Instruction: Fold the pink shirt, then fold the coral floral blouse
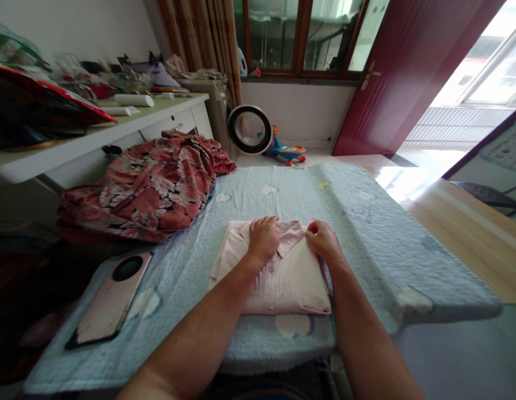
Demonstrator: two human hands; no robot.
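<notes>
A folded pale pink button-up shirt [283, 283] lies on a light blue blanket [366, 233] spread over a flat surface. My left hand [263, 238] rests palm down on the shirt's collar area, fingers curled over the far edge. My right hand [323, 240] presses on the collar's right side, its fingers pinching the fabric there. Both forearms reach in from the bottom of the view.
A heap of red floral cloth [149, 186] lies at the blanket's far left. A phone in a pink case [112, 300] sits at the near left. A cluttered white desk [116, 125] stands left; a round fan [249, 129], a toy and a dark red door [408, 72] lie beyond.
</notes>
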